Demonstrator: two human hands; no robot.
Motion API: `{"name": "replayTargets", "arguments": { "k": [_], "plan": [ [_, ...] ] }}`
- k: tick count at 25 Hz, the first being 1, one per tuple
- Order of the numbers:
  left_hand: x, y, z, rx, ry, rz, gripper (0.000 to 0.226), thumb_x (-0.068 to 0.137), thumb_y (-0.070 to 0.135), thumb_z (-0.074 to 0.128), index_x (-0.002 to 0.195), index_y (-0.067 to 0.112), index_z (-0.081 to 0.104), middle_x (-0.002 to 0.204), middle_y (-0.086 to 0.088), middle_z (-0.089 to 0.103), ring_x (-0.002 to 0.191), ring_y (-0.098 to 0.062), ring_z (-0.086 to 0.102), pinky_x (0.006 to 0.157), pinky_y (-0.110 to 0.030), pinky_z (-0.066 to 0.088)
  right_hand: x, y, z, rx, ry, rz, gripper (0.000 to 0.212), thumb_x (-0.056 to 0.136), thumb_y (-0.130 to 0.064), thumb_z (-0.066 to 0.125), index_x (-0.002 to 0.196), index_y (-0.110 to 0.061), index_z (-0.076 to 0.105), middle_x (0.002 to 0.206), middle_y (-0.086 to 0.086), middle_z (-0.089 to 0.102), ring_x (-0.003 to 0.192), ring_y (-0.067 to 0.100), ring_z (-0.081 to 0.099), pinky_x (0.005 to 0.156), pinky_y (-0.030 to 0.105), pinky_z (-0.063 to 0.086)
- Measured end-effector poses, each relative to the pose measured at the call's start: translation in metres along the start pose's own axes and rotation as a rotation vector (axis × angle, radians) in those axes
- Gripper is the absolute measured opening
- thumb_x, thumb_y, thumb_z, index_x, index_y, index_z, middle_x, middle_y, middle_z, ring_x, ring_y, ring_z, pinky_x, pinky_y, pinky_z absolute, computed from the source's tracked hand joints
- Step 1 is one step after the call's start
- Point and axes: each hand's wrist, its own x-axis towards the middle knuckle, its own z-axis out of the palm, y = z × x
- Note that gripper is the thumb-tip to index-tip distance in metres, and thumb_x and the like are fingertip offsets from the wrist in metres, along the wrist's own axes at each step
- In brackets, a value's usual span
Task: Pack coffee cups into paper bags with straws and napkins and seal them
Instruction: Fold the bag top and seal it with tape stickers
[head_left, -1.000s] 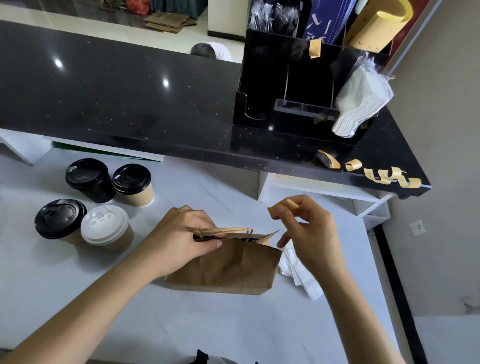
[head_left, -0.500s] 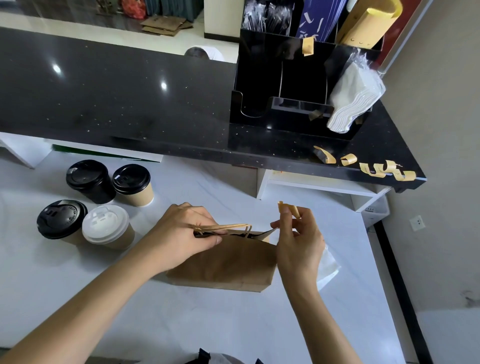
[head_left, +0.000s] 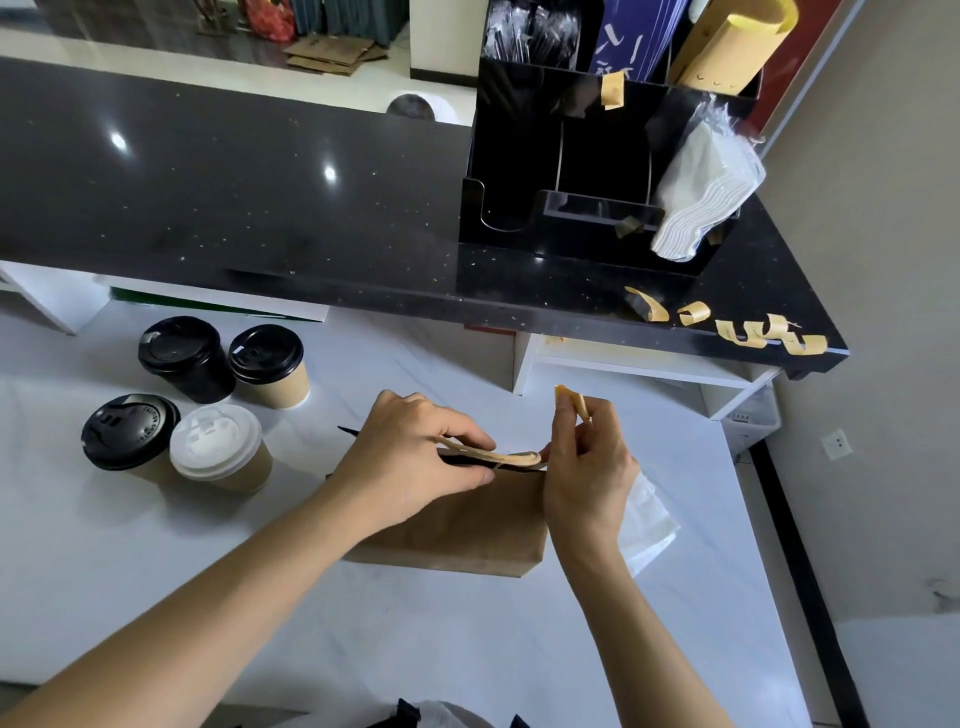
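Holding: left hand (head_left: 415, 462) pinches the top edge and twisted handles of the paper bag (head_left: 467, 525), thumb under, fingers curled over.
Right hand (head_left: 584, 467): just right of the left hand, at the bag's right top corner; fingertips pinch a short tan strip of tape (head_left: 571, 401) held upright above the bag mouth.
Bag: stands on the white counter (head_left: 208, 597), between the two hands; mouth pressed nearly flat. Contents hidden.
Dark tip (head_left: 347, 430): pokes out behind the left hand; too small to identify.
Napkins (head_left: 649, 525): white stack flat on the counter, right of the right hand, partly covered by the wrist.
Cups (head_left: 218, 400): four lidded cups grouped well left of the left hand; three black lids, one white; near pair touching.
Black ledge (head_left: 260, 208): raised, beyond both hands.
Organizer (head_left: 587, 171): black, on the ledge above the right hand; top cut off by the frame edge. Wrapped straws (head_left: 530, 31) in its back left slot, hard to make out; white napkin pack (head_left: 701, 192) leaning on its right side.
Tape curls (head_left: 748, 330): several stuck along the ledge edge, up and right of the right hand.
Bottom edge: dark cloth, cut off, unclear.
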Motion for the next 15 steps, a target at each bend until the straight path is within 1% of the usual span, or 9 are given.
{"name": "replayTargets", "arguments": {
  "k": [1,3,5,7,9,11,13,15],
  "plan": [
    [0.0,0.003,0.004,-0.005,-0.006,-0.001,0.022,0.073,0.04,0.09,0.094,0.042,0.082,0.073,0.028,0.066,0.099,0.0,0.051,0.086,-0.03,0.041,0.0,0.0,0.0,0.003,0.001,-0.015,0.021,0.102,-0.048,0.058,0.09,-0.031,0.058,0.062,-0.017,0.062,0.059,0.005,0.061,0.056,0.009,0.04],
    [0.0,0.006,0.009,0.006,-0.059,0.029,0.017,0.078,0.041,0.087,0.094,0.039,0.083,0.083,0.023,0.074,0.093,-0.008,0.058,0.087,-0.039,0.042,0.001,0.002,-0.002,0.014,-0.014,-0.035,0.02,0.101,-0.045,0.061,0.088,-0.03,0.058,0.06,-0.017,0.061,0.056,0.007,0.059,0.053,0.011,0.039],
    [0.0,0.007,0.011,0.011,-0.101,0.055,0.014,0.082,0.039,0.084,0.095,0.038,0.084,0.089,0.02,0.077,0.089,-0.009,0.059,0.089,-0.041,0.039,0.004,0.004,-0.006,0.004,-0.07,-0.037,0.019,0.1,-0.042,0.065,0.088,-0.029,0.059,0.059,-0.012,0.062,0.055,0.011,0.06,0.053,0.015,0.039],
    [0.0,0.007,0.01,-0.017,-0.114,0.048,0.012,0.083,0.036,0.084,0.096,0.036,0.084,0.09,0.018,0.078,0.087,-0.008,0.061,0.087,-0.042,0.042,0.01,0.005,-0.013,0.005,-0.156,-0.038,0.017,0.096,-0.039,0.071,0.086,-0.028,0.062,0.062,-0.008,0.062,0.059,0.015,0.059,0.055,0.018,0.039],
    [0.001,0.007,0.009,-0.053,-0.12,0.02,0.012,0.083,0.034,0.085,0.094,0.035,0.084,0.088,0.016,0.078,0.085,-0.009,0.064,0.086,-0.044,0.045,0.018,0.004,-0.025,0.001,-0.27,-0.083,0.015,0.092,-0.032,0.077,0.081,-0.028,0.068,0.071,-0.01,0.064,0.065,0.013,0.057,0.058,0.016,0.039],
    [0.002,0.007,0.009,-0.089,-0.129,-0.024,0.011,0.081,0.034,0.086,0.092,0.036,0.084,0.085,0.017,0.076,0.084,-0.01,0.066,0.087,-0.043,0.047,0.028,0.001,-0.039,-0.029,-0.412,-0.133,0.012,0.088,-0.029,0.081,0.079,-0.032,0.073,0.083,-0.013,0.068,0.075,0.012,0.06,0.063,0.012,0.04],
    [0.003,0.006,0.009,-0.111,-0.137,-0.079,0.011,0.08,0.035,0.087,0.09,0.037,0.084,0.082,0.018,0.075,0.085,-0.011,0.067,0.086,-0.04,0.048,0.037,-0.005,-0.051,-0.081,-0.577,-0.145,0.01,0.087,-0.033,0.081,0.079,-0.037,0.076,0.092,-0.019,0.07,0.086,0.009,0.062,0.068,0.01,0.041],
    [0.003,0.006,0.009,-0.116,-0.152,-0.116,0.011,0.079,0.036,0.087,0.09,0.036,0.085,0.083,0.019,0.075,0.088,-0.012,0.067,0.085,-0.039,0.049,0.046,-0.011,-0.057,-0.159,-0.723,-0.176,0.008,0.087,-0.035,0.078,0.08,-0.038,0.077,0.093,-0.023,0.072,0.093,0.005,0.062,0.069,0.011,0.042]
  ]
}}
